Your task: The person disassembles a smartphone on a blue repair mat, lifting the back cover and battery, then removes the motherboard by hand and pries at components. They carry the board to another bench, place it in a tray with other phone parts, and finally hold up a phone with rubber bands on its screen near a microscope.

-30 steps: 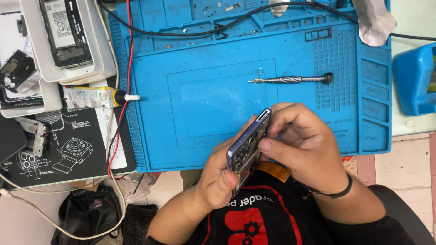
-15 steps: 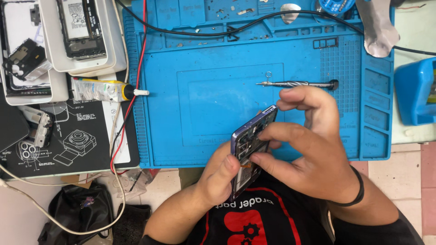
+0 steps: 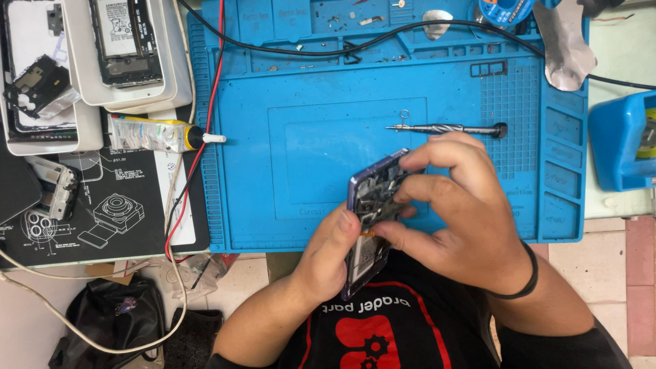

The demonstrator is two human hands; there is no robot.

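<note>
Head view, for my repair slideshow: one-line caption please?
Left hand holds an opened purple phone; right hand works its internals over a blue mat.

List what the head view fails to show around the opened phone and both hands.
- Opened phone: lower half hidden by left hand; inner parts too small.
- Right hand: fingertips' contact point blurred.
- Blue container: cut by right edge.
- Screwdriver: tip too fine.

One view only, from the camera on my head, looking almost straight down and close over my workbench. My left hand [image 3: 335,256] and right hand [image 3: 454,212] sit low in centre frame, the blue mat [image 3: 287,137] fills the upper middle, my chest the bottom edge.
</note>
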